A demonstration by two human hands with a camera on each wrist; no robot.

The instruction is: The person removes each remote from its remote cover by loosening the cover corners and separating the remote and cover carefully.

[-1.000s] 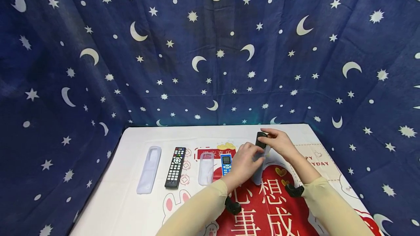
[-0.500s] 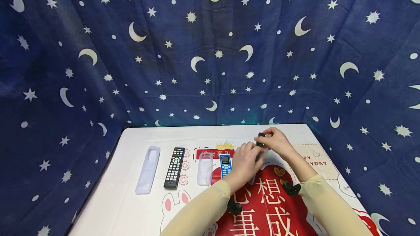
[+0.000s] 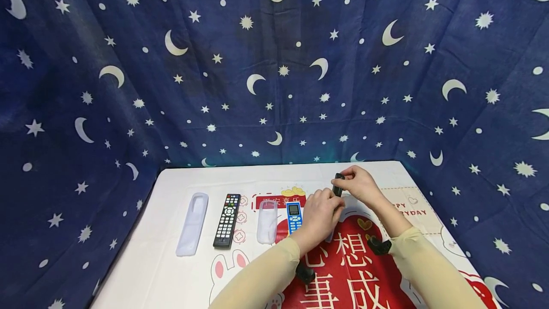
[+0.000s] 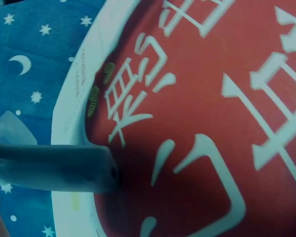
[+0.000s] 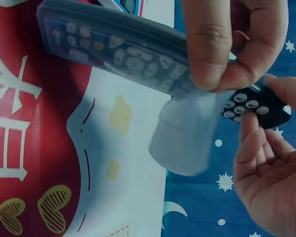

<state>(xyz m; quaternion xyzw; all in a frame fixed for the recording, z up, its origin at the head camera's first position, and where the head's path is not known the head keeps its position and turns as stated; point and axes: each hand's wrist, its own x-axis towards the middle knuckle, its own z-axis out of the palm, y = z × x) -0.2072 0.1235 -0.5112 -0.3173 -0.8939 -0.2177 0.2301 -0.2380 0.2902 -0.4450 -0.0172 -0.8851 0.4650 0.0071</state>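
Note:
A black remote control (image 5: 261, 106) sits partly inside a translucent sleeve (image 5: 123, 52), its bare end sticking out. My left hand (image 3: 319, 211) grips the sleeved part around the middle; in the right wrist view its thumb pinches the sleeve near the opening. At the far end, my right hand (image 3: 358, 185) holds the bare black end between thumb and fingers. A loose flap of the sleeve hangs below the left thumb in the right wrist view. The sleeved lower end (image 4: 54, 168) shows in the left wrist view, raised off the cloth; in the head view the left hand hides most of it.
To the left on the table (image 3: 167, 223) lie a long translucent sleeve (image 3: 192, 225), a black remote (image 3: 227, 221), a short translucent sleeve (image 3: 268, 221) and a blue remote (image 3: 294, 217) partly behind the left hand. A starry blue curtain (image 3: 274, 61) surrounds the table's back and sides.
The held remote has turned, showing a narrower side to the head view, and its sleeved lower end is now mostly hidden. Both hands keep their hold and shift slightly.

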